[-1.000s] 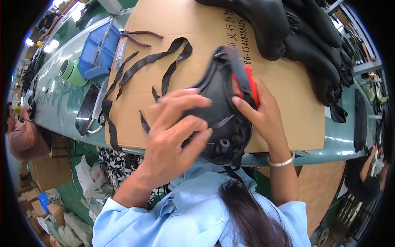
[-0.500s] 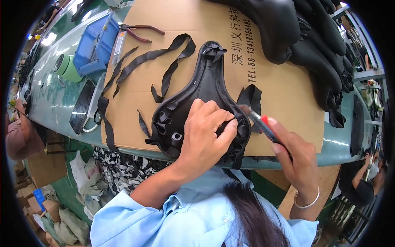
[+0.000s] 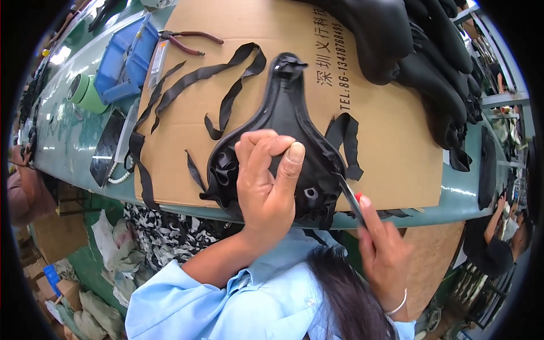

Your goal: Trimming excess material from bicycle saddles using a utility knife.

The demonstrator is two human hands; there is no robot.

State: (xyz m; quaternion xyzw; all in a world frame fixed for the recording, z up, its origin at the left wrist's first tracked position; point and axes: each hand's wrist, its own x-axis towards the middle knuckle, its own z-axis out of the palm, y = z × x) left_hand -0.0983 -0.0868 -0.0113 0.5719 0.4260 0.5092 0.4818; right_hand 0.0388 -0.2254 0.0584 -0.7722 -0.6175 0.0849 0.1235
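Note:
A black bicycle saddle [image 3: 283, 126] lies underside up, narrow nose away from me, with its cover folded and bunched along the rim. Over its middle is my left hand [image 3: 267, 178], closed with thumb pressed to bent fingers; whatever it pinches, if anything, cannot be made out. My right hand [image 3: 382, 246] is wrapped round a utility knife [image 3: 352, 202] with a red slider. The blade reaches the saddle's right rim. Loose black trimmed strips [image 3: 344, 144] lie beside the saddle, with a long curling strip [image 3: 204, 71] to its left.
Under the saddle is a cardboard sheet [image 3: 396, 164] on a green table. Red-handled pliers [image 3: 195, 42], a blue bin [image 3: 116, 68], a green tape roll [image 3: 85, 93] and a phone [image 3: 109, 144] are at the left. Black saddles [image 3: 430, 73] pile up far right. Other people sit at both sides.
My left hand has lifted off the saddle's right side and shifted left, uncovering a hole there. My right hand has drawn the knife down and nearer me along the rim.

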